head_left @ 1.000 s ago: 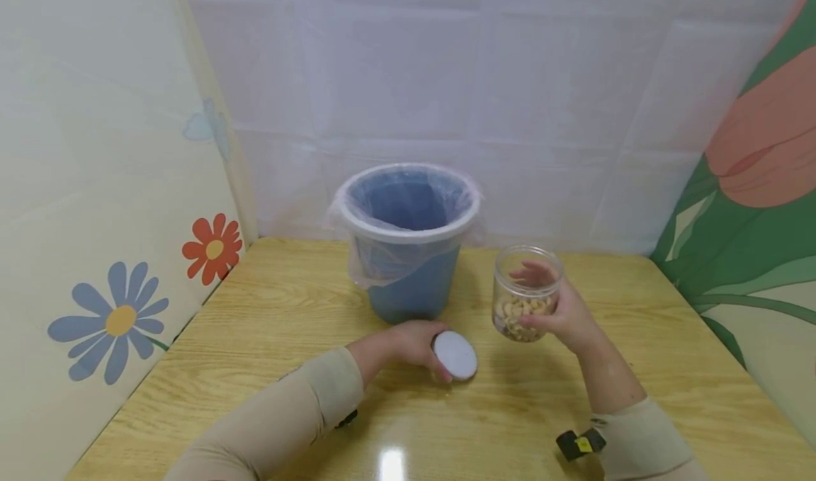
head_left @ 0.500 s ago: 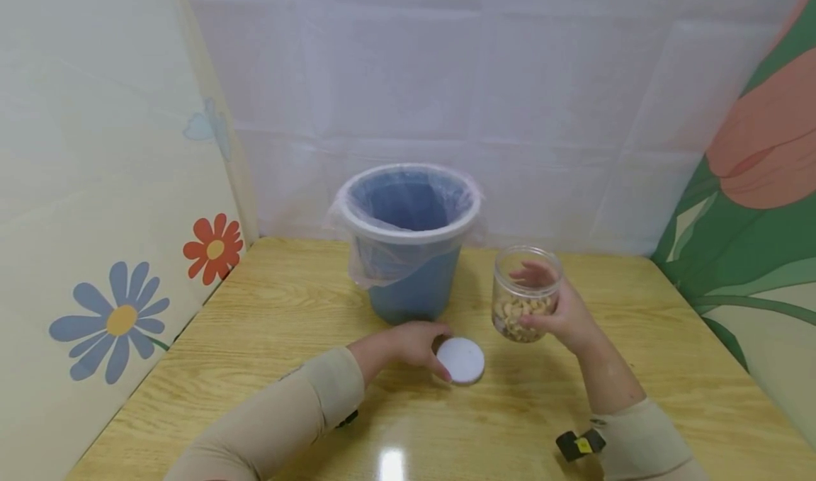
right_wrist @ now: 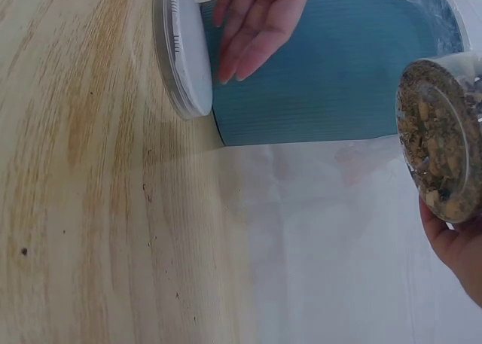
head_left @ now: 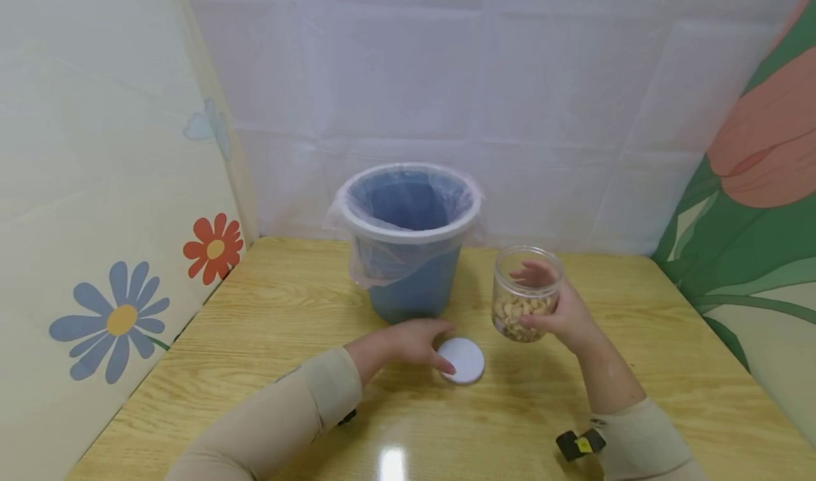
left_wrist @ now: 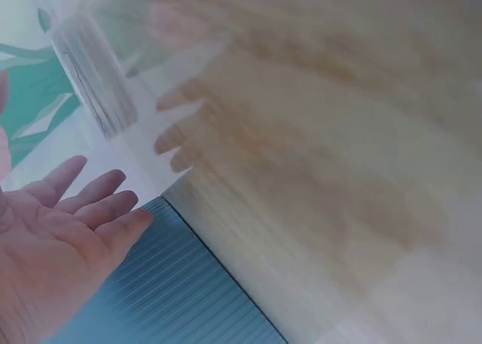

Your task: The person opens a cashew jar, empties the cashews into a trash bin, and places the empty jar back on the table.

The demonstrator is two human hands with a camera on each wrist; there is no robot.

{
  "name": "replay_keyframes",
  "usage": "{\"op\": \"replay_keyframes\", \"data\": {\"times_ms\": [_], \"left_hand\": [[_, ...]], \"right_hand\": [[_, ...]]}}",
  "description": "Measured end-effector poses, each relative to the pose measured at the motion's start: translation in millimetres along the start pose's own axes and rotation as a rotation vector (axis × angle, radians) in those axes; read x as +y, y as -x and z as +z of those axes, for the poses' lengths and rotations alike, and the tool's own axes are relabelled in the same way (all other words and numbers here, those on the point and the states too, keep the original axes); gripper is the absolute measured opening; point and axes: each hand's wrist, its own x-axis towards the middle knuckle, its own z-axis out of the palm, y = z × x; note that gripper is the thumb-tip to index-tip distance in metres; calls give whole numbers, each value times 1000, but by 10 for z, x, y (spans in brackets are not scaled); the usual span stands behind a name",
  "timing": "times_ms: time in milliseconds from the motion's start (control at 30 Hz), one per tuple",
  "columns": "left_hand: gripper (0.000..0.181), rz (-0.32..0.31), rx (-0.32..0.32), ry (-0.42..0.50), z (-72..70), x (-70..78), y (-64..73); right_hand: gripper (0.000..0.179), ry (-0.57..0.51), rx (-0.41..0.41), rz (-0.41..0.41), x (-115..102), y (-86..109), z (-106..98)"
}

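Observation:
My right hand [head_left: 569,317] grips a clear open-topped jar [head_left: 524,302] part-filled with cashews, above the table. In the right wrist view the jar's underside [right_wrist: 437,144] shows nut pieces and dark bits. A round white lid [head_left: 464,361] lies flat on the table to the jar's left. Beside that lid is my left hand [head_left: 414,342], its thumb overlapping the lid's edge in the head view. From the right wrist, the left fingers [right_wrist: 245,43] look loosely extended, holding nothing. The left wrist view shows the palm and spread fingers [left_wrist: 98,208].
A blue waste bin [head_left: 414,288] with a white rim and a clear plastic liner [head_left: 380,263] stands behind the left hand. Wood-patterned table surface [head_left: 287,283] surrounds it. A white sheet hangs behind, with flower-printed panels at both sides.
The left hand has set the tilted lid flat on the table and let go of it, its fingers loosening. The right hand and jar have stayed in place.

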Motion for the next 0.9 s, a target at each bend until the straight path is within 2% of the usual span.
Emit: {"op": "replay_keyframes", "data": {"times_ms": [167, 300, 567, 700, 900], "left_hand": [[74, 65, -1, -5, -67, 26, 22], [74, 84, 12, 5, -143, 52, 45], [71, 125, 99, 23, -282, 114, 110], [71, 187, 173, 50, -351, 173, 155], [60, 324, 351, 156, -418, 236, 208]], "right_hand": [[77, 11, 6, -1, 1, -8, 5], [77, 13, 8, 7, -4, -11, 13], [77, 16, 9, 12, -14, -16, 29], [76, 7, 16, -5, -12, -18, 31], [75, 3, 29, -11, -16, -20, 44]]}}
